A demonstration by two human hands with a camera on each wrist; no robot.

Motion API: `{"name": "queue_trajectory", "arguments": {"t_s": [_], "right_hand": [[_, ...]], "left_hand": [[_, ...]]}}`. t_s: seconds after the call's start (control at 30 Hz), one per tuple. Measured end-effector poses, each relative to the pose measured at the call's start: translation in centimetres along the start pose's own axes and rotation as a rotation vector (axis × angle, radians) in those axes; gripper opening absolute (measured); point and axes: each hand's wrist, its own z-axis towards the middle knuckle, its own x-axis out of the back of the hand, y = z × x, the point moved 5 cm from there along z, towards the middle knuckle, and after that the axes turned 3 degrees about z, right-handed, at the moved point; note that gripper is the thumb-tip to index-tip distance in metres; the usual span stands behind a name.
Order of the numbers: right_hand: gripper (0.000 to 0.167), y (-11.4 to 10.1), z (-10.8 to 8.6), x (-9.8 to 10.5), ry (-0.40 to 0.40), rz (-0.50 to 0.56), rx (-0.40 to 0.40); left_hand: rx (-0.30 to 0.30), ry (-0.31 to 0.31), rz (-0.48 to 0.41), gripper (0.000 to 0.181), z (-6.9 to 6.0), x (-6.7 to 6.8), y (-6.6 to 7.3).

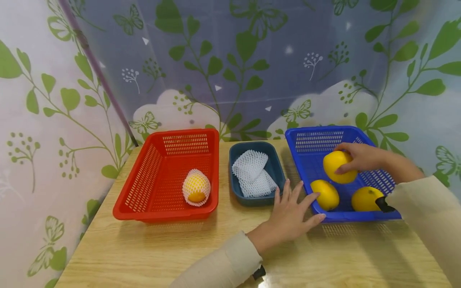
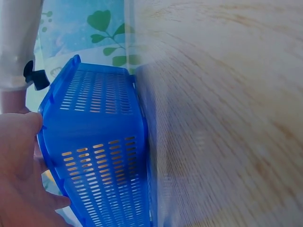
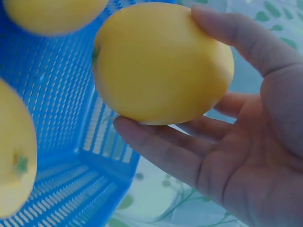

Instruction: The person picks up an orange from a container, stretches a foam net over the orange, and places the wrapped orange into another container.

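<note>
My right hand (image 1: 360, 158) holds a yellow mango (image 1: 338, 166) above the blue basket (image 1: 301, 160), its thumb on one side and fingers on the other. In the right wrist view the held mango (image 3: 163, 64) shows whole between thumb and fingertips. Two more mangoes lie in the basket, one at the near left (image 1: 325, 195) and one at the near right (image 1: 366, 199). With fingers spread, my left hand (image 1: 288, 214) rests at the basket's near left corner. The left wrist view shows that hand (image 2: 21, 170) touching the rim.
A red basket (image 1: 163, 215) at the left contains one mango in a white foam net (image 1: 196, 188). Between the baskets stands a dark teal tray (image 1: 235, 192) with white foam nets (image 1: 252, 172). All stand on a wooden table (image 1: 151, 252) before a patterned curtain (image 1: 223, 72).
</note>
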Motion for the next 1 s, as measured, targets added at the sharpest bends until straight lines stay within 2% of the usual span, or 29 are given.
{"name": "queue_trajectory", "arguments": {"t_s": [0.1,0.23,0.37,0.5,0.57,0.7,0.77,0.9,0.93,1.0], "right_hand": [[0.072,-1.0,-0.5,-0.2,0.074,-0.005,0.052],[0.071,-1.9,-1.2,-0.6,0.149,0.056,0.086],[0.068,-3.0,-2.0,-1.0,0.221,0.085,0.144],[0.067,-4.8,-2.7,-1.7,0.269,0.122,0.232],[0.067,-6.2,-2.7,-2.3,0.280,0.149,0.274],[0.068,-9.1,-2.3,-4.1,0.322,0.197,0.380],[0.070,-10.5,-2.1,-5.3,0.377,0.166,0.451],[0.078,-12.8,-1.6,-7.6,0.523,0.072,0.587],[0.080,-13.2,-1.5,-8.1,0.560,0.045,0.614],[0.083,-13.9,-1.3,-9.2,0.601,0.046,0.656]], "left_hand": [[0.001,-0.003,-0.011,0.061,0.0,0.0,-0.1],[-0.012,0.010,-0.046,0.061,0.0,0.0,-0.5],[-0.033,0.069,-0.154,0.061,0.0,0.5,-1.4],[-0.008,0.138,-0.390,0.060,-0.5,2.1,-3.0],[0.024,0.173,-0.504,0.061,-0.9,3.1,-4.0],[0.079,0.229,-0.687,0.060,-1.6,4.8,-6.1],[0.110,0.219,-0.839,0.057,-2.0,5.3,-6.9],[0.188,0.152,-1.187,0.055,-2.7,5.9,-8.1],[0.213,0.136,-1.252,0.054,-2.9,5.9,-8.3],[0.244,0.123,-1.325,0.054,-3.3,6.1,-8.8]]}}
